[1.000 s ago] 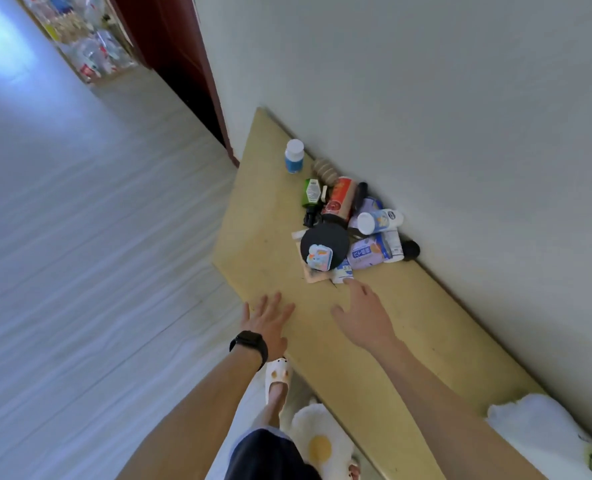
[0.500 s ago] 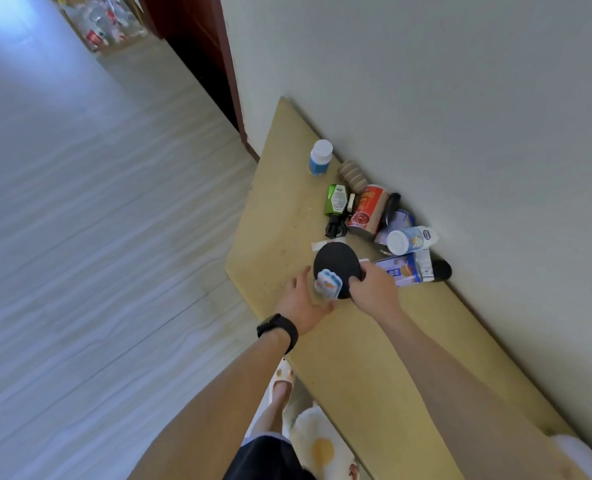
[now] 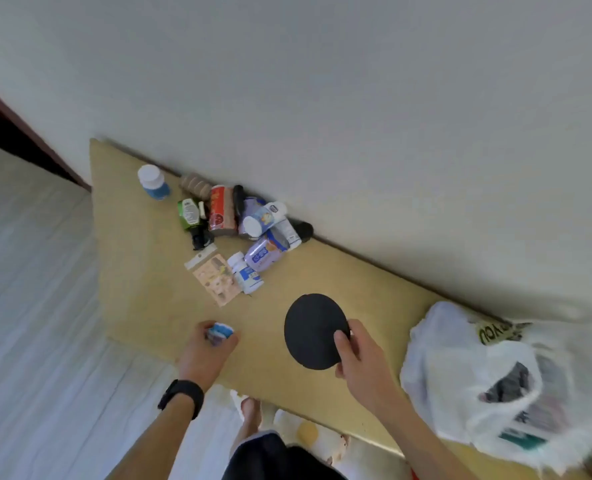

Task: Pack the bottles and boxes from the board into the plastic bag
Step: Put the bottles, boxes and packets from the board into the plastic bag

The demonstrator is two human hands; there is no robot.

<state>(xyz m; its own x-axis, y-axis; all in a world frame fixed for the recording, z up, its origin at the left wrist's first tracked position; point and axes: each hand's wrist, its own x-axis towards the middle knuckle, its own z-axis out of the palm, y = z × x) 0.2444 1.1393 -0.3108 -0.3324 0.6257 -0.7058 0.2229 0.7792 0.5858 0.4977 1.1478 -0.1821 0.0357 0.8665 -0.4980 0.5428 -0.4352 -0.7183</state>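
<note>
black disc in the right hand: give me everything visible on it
The black disc is flat, thin and round, matte black with no print showing; possibly rubber or foam. The right hand pinches its lower right rim, thumb on the face turned to the camera. It sits over the yellow board, between the pile of bottles and the white plastic bag. Whether it touches the board cannot be told.

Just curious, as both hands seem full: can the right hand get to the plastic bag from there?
Probably yes. The right hand, gripping the black disc, is close beside the plastic bag, with only bare board between them.
</note>
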